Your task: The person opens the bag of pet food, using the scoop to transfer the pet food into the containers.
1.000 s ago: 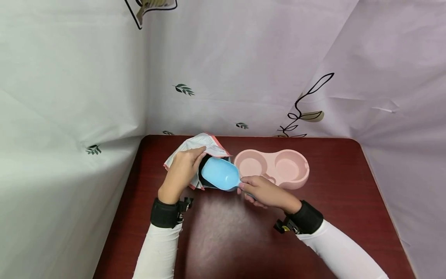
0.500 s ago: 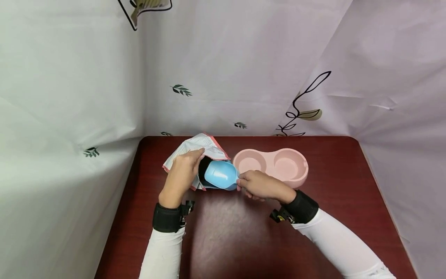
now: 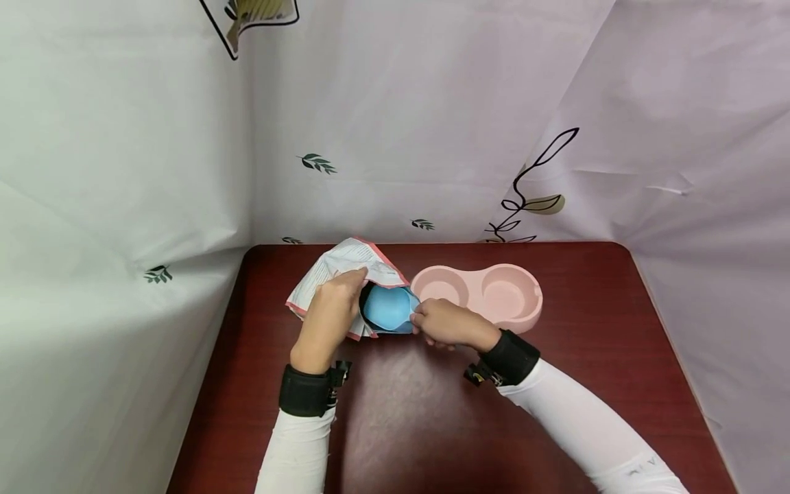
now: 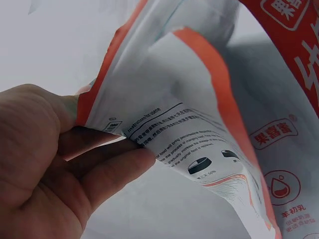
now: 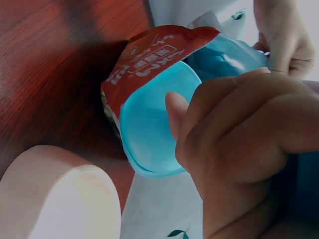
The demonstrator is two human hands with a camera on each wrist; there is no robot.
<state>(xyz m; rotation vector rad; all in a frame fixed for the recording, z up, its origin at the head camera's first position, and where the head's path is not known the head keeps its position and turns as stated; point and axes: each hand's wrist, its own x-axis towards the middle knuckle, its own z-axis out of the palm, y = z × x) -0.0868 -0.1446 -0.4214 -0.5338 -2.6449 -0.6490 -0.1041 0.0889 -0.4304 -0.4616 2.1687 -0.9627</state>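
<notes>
My left hand (image 3: 326, 319) pinches the rim of a white, red-edged printed food bag (image 3: 370, 262) at the back left of the table. Instruction text shows on the bag's flap (image 4: 194, 144) in the left wrist view. With my right hand (image 3: 453, 322) I grip the handle of a light blue scoop (image 3: 389, 307), whose bowl sits in the bag's mouth, hollow side showing. Close by in the right wrist view, the bag's red front panel (image 5: 149, 62) overlaps part of the scoop (image 5: 149, 124). Most of the handle is hidden by my fingers.
A pink double bowl (image 3: 474, 291) stands just right of the bag, behind my right hand. The dark red table (image 3: 395, 412) ends at a back edge against a white patterned cloth (image 3: 395, 137), which also hangs along both sides.
The scoop has gone from over the bag's opening down into its mouth, and its bowl now shows less. My right hand has moved left with it; my left hand keeps its hold.
</notes>
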